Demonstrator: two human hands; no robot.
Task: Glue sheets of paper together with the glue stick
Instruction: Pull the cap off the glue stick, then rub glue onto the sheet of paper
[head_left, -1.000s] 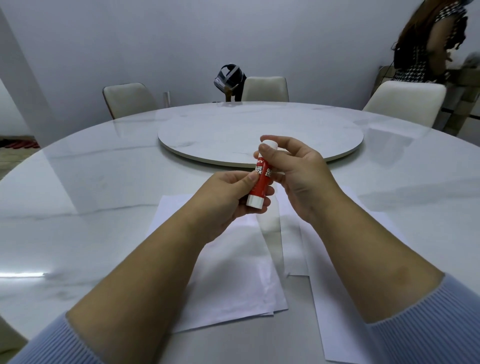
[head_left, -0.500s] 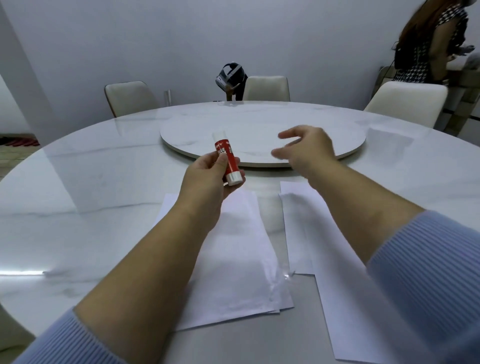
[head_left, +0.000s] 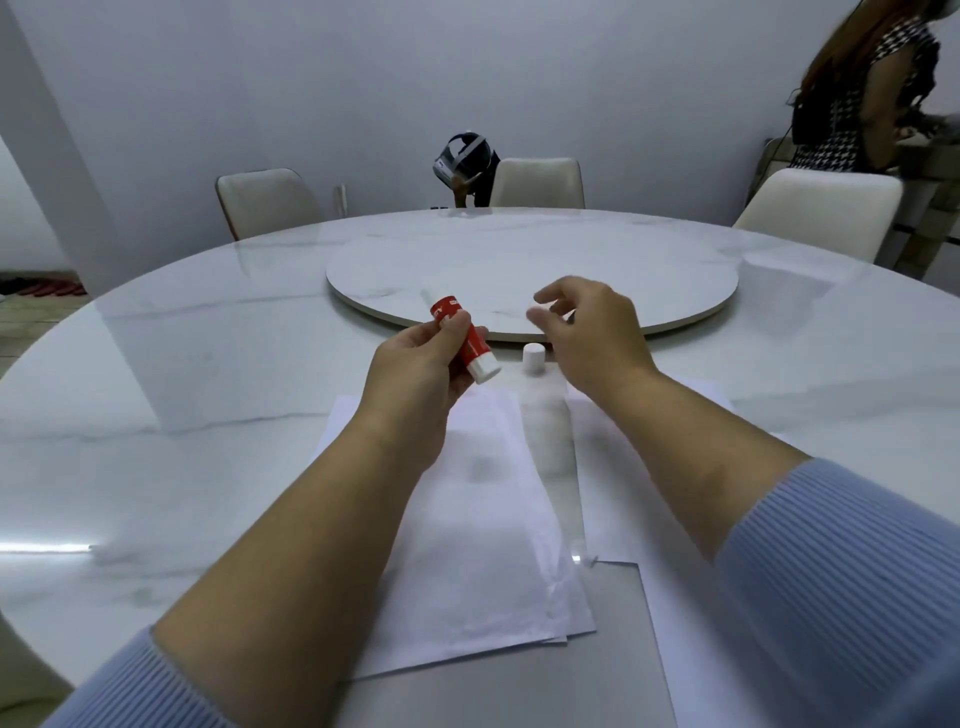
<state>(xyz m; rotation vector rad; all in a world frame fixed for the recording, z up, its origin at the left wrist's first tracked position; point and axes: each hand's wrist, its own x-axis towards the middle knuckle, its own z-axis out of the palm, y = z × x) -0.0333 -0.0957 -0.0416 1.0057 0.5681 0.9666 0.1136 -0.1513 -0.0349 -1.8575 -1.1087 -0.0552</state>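
Note:
My left hand (head_left: 415, 371) grips a red glue stick (head_left: 460, 335) with white ends, tilted so its uncapped tip points up and to the left. The white cap (head_left: 533, 357) stands on the table just left of my right hand (head_left: 592, 338), which hovers above it with its fingers apart and nothing in them. Under my left forearm lies a stack of white paper sheets (head_left: 483, 545). Another white sheet (head_left: 670, 597) lies to the right, partly hidden by my right forearm.
The round marble table (head_left: 182, 415) carries a raised turntable (head_left: 530, 270) at its centre. White chairs (head_left: 265, 200) stand round the far side, and a headset (head_left: 464, 156) sits on a stand behind the table. A person (head_left: 872, 98) stands at the far right.
My right hand pulled the cap off the glue stick, set it down on the table and let go. My left hand carried the glue stick to the left and tilted it.

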